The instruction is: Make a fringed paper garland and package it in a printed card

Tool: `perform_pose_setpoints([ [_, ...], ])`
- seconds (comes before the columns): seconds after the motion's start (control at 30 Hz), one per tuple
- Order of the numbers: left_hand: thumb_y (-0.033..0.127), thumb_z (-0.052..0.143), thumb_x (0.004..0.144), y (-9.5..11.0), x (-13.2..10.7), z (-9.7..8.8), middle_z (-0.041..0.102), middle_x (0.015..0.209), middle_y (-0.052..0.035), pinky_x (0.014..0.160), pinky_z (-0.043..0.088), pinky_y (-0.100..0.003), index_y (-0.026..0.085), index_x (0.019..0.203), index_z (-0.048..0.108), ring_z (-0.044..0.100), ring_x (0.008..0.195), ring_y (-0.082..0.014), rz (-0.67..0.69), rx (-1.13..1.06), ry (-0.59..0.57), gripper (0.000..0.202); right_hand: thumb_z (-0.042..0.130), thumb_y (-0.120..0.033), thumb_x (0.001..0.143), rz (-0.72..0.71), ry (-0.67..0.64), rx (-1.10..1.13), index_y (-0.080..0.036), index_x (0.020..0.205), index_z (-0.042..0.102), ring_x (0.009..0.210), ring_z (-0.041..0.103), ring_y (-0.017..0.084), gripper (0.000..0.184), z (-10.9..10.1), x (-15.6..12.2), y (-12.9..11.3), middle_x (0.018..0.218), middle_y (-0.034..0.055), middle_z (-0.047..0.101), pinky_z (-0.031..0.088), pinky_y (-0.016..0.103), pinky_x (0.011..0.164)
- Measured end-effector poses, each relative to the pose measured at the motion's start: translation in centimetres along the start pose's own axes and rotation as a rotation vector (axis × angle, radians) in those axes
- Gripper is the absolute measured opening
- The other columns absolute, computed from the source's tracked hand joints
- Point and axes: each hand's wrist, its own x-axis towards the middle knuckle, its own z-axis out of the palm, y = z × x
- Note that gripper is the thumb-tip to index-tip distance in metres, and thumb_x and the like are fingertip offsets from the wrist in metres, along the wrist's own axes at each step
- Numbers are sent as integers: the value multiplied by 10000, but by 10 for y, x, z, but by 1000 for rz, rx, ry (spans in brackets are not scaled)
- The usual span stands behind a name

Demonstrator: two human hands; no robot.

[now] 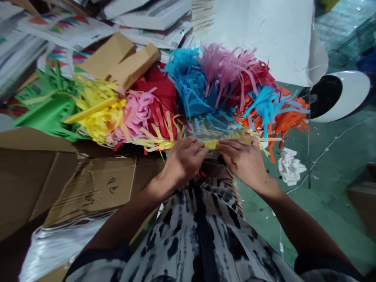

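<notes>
The yellow paper strip (212, 145) is stretched between both hands just above the lap, at the near edge of the heap of coloured fringes (188, 90). Pulled from both ends, such thin paper could tear at its cuts, or its loose fringe could snag in the heap. The left hand (183, 158) pinches it with curled fingers. The right hand (243, 156) pinches the other part, knuckles up. Flattened cardboard (88, 184) lies to the left.

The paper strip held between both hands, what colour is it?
Yellow; the head view shows the paper strip pinched between left hand and right hand.
</notes>
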Motion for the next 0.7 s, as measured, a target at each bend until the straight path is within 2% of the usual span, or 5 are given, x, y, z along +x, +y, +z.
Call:
perform_pose_setpoints([
  [0.13, 127, 558, 1026, -1, 9, 20, 778, 1034, -114, 747, 573, -373, 117, 1031, 744, 690, 903, -249, 67, 43, -62, 186, 556, -217, 1067, -9, -30, -2, -238, 1176, 757, 1116, 751, 222, 229, -3, 3, 3, 1252, 16, 806, 333, 456, 1095],
  [0.37, 127, 550, 1030, -5, 5, 21, 761, 1034, -128, 763, 573, -380, 111, 1076, 732, 686, 927, -254, 1, -17, -27, 188, 579, -213, 1051, -46, -20, -78, -250, 1162, 755, 1083, 671, 244, 212, 1, 6, 7, 1190, 43, 794, 330, 436, 1027],
  [0.53, 242, 607, 1046, 0, 7, 27, 768, 1009, -98, 770, 558, -363, 138, 1078, 730, 684, 911, -237, -63, -3, 19, 165, 535, -202, 1070, -42, -22, -136, -235, 1064, 733, 1009, 622, 235, 200, 6, 9, 7, 1043, 40, 778, 304, 431, 1022],
  [0.7, 157, 597, 1032, 0, 3, 28, 772, 998, -80, 751, 517, -355, 161, 1063, 732, 672, 906, -233, -97, 2, 41, 139, 496, -291, 1092, 33, -55, -133, -221, 1019, 708, 1010, 587, 260, 235, 4, 13, 10, 1006, 58, 757, 296, 435, 963],
])
